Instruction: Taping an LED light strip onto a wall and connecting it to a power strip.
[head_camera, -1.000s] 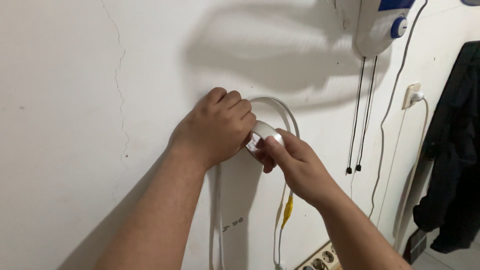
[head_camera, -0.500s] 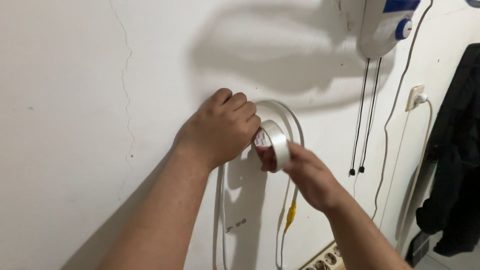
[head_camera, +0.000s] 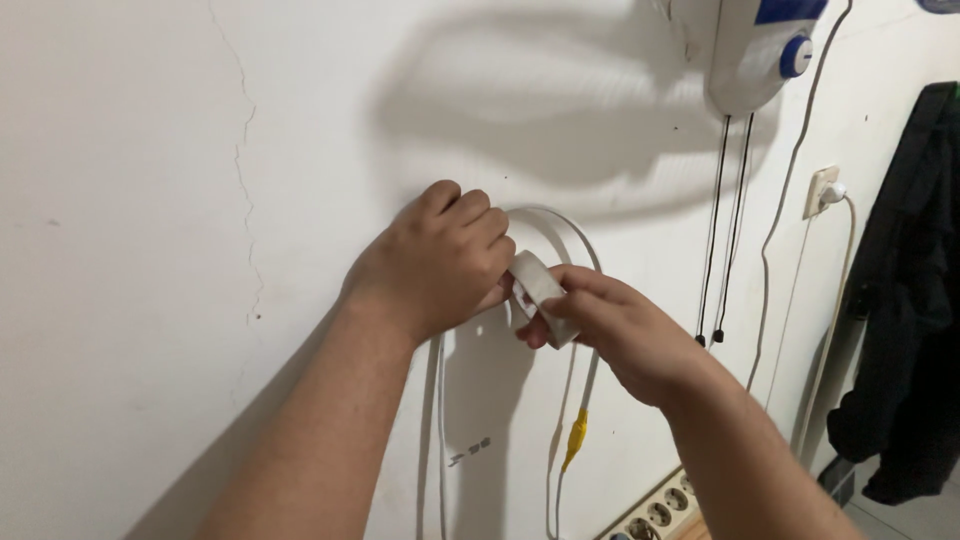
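Observation:
My left hand (head_camera: 430, 262) is closed in a fist against the white wall (head_camera: 130, 200), over the top of a looped flat white cable (head_camera: 575, 235); whether it grips the cable or the tape's end is hidden. A roll of pale tape (head_camera: 537, 290) sits right beside that fist, and my right hand (head_camera: 615, 330) holds it, fingers curled over its rim. The cable's loop arches over both hands, and its two ends hang down the wall below them. A yellow connector (head_camera: 573, 436) hangs on the right strand.
A white and blue wall fan (head_camera: 752, 45) hangs at the top right with two black pull cords (head_camera: 722, 230). A wall socket with a white plug (head_camera: 824, 190) is at the right, dark clothing (head_camera: 910, 290) beyond it, a power strip (head_camera: 650, 510) below.
My right hand turned the tape roll and curled its fingers over it, staying next to the left fist. The left hand stayed pressed against the wall.

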